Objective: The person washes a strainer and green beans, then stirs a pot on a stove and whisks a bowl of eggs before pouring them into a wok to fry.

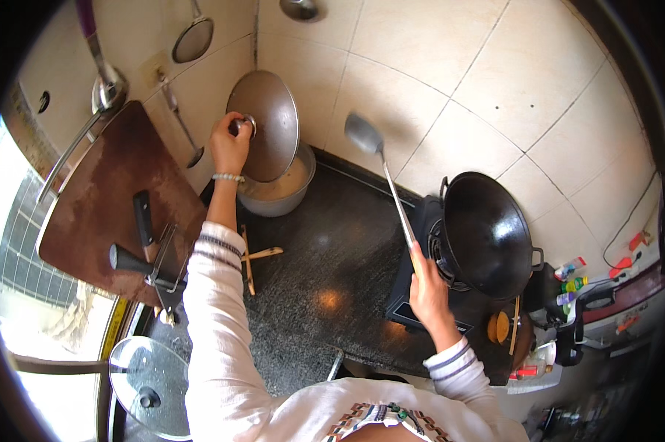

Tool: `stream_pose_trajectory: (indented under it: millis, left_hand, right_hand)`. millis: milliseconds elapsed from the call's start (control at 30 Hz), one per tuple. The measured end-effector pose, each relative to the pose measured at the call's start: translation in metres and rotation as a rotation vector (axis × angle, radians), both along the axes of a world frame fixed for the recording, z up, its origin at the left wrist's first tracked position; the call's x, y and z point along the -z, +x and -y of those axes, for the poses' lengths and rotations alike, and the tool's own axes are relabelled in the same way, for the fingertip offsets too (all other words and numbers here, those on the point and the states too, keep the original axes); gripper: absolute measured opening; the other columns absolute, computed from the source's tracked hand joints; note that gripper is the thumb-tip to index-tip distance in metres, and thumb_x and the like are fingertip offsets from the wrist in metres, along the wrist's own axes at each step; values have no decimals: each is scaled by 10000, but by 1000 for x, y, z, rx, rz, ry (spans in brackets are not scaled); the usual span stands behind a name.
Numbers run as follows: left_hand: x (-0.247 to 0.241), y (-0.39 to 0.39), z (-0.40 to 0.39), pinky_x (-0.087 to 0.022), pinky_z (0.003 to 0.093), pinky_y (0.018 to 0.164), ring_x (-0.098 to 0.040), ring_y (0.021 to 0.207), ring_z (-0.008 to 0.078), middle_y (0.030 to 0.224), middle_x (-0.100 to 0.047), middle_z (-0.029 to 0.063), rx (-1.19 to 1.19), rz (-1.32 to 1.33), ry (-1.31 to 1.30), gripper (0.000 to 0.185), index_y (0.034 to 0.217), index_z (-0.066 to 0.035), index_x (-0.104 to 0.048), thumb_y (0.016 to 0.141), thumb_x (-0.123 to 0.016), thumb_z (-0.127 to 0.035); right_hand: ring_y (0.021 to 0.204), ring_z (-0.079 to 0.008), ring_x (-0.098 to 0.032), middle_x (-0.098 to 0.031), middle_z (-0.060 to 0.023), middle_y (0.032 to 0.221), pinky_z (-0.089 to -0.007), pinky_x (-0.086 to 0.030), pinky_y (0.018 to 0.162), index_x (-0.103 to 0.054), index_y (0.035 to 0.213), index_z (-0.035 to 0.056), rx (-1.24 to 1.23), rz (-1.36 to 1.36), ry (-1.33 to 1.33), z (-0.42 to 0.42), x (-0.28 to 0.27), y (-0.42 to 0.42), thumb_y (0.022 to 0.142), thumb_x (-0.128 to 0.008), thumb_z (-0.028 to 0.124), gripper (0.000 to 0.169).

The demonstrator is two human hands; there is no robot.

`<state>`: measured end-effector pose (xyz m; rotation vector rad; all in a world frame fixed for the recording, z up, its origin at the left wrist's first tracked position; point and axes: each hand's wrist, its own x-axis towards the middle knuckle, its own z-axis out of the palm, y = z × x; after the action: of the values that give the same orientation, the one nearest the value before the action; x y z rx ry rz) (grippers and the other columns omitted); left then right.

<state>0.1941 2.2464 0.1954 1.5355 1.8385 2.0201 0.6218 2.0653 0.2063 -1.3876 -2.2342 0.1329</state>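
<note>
My left hand (230,145) grips the knob of a grey metal pot lid (269,127), which is tilted up on edge. Under the lid stands a grey metal pot (280,206) holding a cloudy tan liquid; the lid hides part of its mouth. In my right hand (429,293) is a wok spatula (390,177), held by its wooden handle with the metal blade raised before the tiled wall. To the right of that hand, a black wok (484,237) rests tilted on a gas stove (415,276). Its visible inside shows no food.
A wooden cutting board (106,199) leans at the left behind a knife rack (169,279). Crossed wooden sticks (263,253) lie on the dark stone counter (321,259). A glass lid (150,387) is at lower left. Several bottles (574,284) stand far right. A strainer (193,40) hangs above.
</note>
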Motion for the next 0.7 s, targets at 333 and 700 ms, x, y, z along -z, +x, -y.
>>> stream_pose_trajectory:
  millis: [333, 700]
  left_hand:
    - [36, 107, 265, -343, 173, 520, -442, 613, 27, 731, -541, -51, -23, 932, 91, 149, 938, -56, -611, 871, -515, -148]
    - [92, 125, 348, -226, 147, 345, -307, 399, -7, 605, -467, -57, 79, 1078, -80, 106, 925, -42, -538, 865, -451, -42]
  right_hand:
    - [819, -359, -609, -612, -187, 923, -431, -500, 751, -484, 1254, 113, -308, 21, -199, -86, -29, -95, 775, -560, 43, 490]
    - [771, -273, -606, -619, -185, 928, -367, -473, 663, -562, 1199, 132, -247, 389, -575, -137, -68, -153, 793, -477, 12, 433]
